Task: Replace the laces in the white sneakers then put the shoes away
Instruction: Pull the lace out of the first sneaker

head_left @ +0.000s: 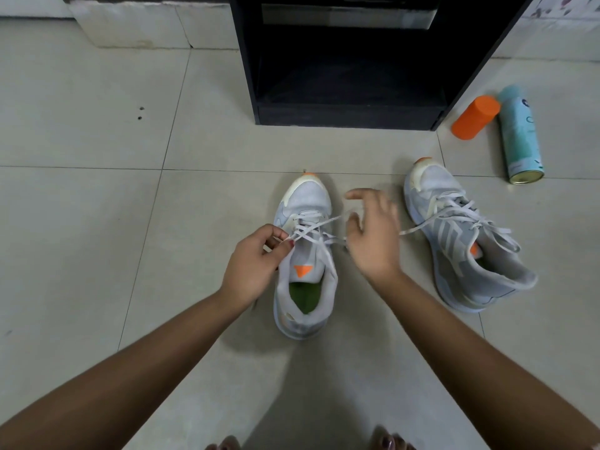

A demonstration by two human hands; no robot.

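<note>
The white lace (311,227) is stretched across the top eyelets of the near sneaker (305,287), and that's where the action is. The left hand (253,267) has one strand pinched between thumb and fingertips, right at the shoe's upper eyelets, with the tongue just below the pinch. From that pinch the shoe's long axis runs straight away, toe pointing off from the person and heel back toward them. The free strand goes crosswise to it, out to the right.

The right hand (373,235) sits on the far side of the shoe from the pinch, fingers spread and loosely bent. It's blurred, and the strand seems to pass by its thumb and come out beyond it, so I can't tell whether it really has hold. By my read, that hand is the nearer one to the loose end and should be taking it.

Further right of the grip lies the second sneaker (461,241), already laced but untied, angled toe-away. Ahead of both stands the black cabinet (350,115), open-fronted. Off beyond the second shoe, an orange bottle (475,116) and a spray can (519,138) lie on the tiles.
</note>
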